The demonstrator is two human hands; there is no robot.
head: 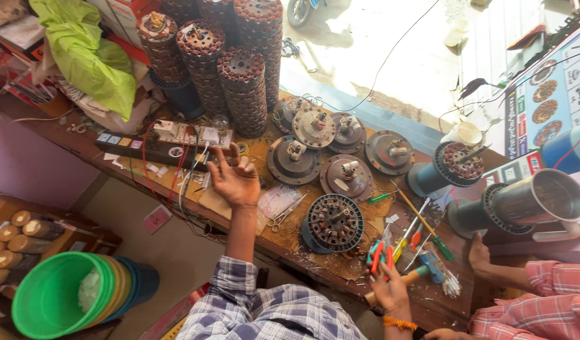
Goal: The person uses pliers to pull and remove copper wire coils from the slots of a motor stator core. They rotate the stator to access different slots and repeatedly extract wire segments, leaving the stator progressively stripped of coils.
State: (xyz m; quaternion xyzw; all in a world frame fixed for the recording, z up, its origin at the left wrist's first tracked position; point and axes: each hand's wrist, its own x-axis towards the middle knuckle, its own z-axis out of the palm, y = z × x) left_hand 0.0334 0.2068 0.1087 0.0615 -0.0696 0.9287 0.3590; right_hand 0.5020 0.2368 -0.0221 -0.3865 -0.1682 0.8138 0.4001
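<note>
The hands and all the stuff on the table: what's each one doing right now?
left hand: raised, open, empty.
right hand: gripping red-handled pliers.
scissors: lying flat, closed.
motor core: lying flat by right hand.
steel cup: tipped sideways.
green tubs: stacked.

Long wooden workbench [101, 148] along a sunlit opening, pale purple wall [25, 164] below, grey floor [170, 252], bright daylight outside

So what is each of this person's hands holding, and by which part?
The right hand grips red-handled pliers by the handles. The left hand is raised with fingers spread, holding nothing, above the workbench.
</note>
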